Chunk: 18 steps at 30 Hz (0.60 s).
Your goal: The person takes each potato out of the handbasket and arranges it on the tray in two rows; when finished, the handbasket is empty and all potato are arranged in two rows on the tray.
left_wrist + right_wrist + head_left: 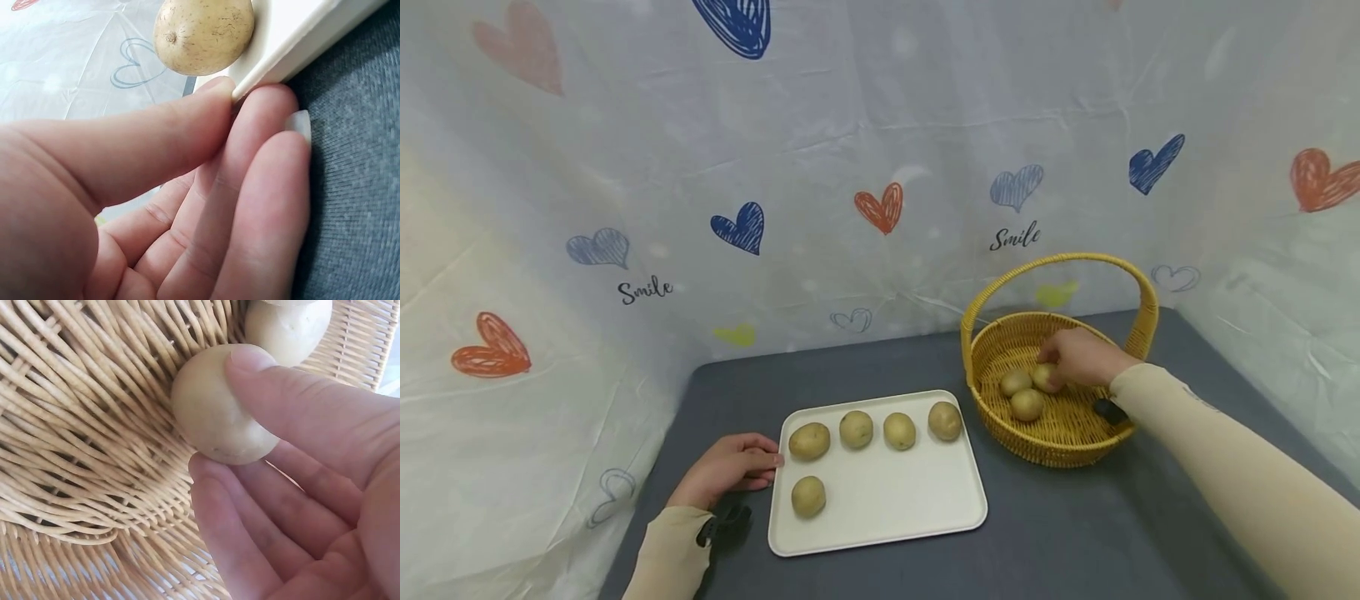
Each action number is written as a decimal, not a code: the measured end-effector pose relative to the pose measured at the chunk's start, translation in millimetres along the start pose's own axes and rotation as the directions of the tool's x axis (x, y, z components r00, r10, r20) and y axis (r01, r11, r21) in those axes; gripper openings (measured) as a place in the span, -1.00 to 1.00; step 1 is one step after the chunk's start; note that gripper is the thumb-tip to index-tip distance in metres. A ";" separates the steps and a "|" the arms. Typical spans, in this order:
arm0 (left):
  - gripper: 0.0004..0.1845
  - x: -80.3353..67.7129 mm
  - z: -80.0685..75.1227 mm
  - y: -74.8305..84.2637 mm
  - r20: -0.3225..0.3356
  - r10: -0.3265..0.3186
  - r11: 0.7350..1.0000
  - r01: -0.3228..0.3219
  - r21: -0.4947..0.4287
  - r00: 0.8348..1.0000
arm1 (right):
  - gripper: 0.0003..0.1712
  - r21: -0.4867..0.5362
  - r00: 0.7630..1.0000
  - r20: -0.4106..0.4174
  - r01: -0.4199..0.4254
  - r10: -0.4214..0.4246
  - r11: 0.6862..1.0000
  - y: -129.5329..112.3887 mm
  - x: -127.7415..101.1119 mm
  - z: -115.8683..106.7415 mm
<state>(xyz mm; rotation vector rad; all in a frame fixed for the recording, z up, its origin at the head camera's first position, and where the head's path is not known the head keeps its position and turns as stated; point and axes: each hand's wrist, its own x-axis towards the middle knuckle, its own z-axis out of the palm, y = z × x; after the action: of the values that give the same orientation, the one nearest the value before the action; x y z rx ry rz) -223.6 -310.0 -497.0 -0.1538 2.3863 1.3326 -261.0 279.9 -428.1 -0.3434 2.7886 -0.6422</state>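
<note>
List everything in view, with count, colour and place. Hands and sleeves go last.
Potatoes: eight, tan, five on the tray and three in the basket
Tray: one, white, on the table left of the basket
Basket: one, yellow-brown, on the table
Table: one, dark grey, beneath both
Sheet: white, behind and beside the table
Hearts: many, red, blue and yellow, on the sheet
Left hand: one, bare, pinching the tray's left edge
Right hand: one, bare, gripping a basket potato
Sleeves: two, beige, on the arms

the left wrist view's edge cuts off the tray point(319, 40).
</note>
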 end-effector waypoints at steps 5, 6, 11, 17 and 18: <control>-0.57 -0.8 -0.4 -0.7 -0.008 -0.006 1.000 0.006 0.001 1.000 | -0.50 -0.021 1.000 -0.005 0.010 -0.010 1.000 0.8 3.5 1.4; -0.56 -1.0 -0.5 -0.7 -0.007 -0.007 1.000 0.007 0.001 1.000 | -0.52 -0.023 1.000 -0.005 0.012 -0.012 1.000 1.6 4.1 1.7; -0.56 -1.0 -1.0 -1.1 -0.008 -0.011 1.000 0.011 -0.001 1.000 | -0.53 -0.009 1.000 -0.005 0.015 -0.015 1.000 2.8 4.5 1.1; -0.55 0.7 -0.8 -1.7 -0.011 -0.003 1.000 0.003 -0.012 1.000 | -0.52 0.031 0.998 -0.043 0.036 -0.035 0.999 -0.5 -2.4 -5.1; -0.55 0.9 -0.8 -1.6 -0.011 -0.001 1.000 0.001 -0.012 1.000 | -0.53 0.030 0.998 -0.056 0.043 -0.042 0.999 -2.2 -4.4 -6.2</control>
<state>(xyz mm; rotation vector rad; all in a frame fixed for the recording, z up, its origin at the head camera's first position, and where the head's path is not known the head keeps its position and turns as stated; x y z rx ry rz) -224.2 -311.4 -498.2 -0.1658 2.3877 1.3489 -258.4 281.7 -420.9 -0.3854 2.8275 -0.7150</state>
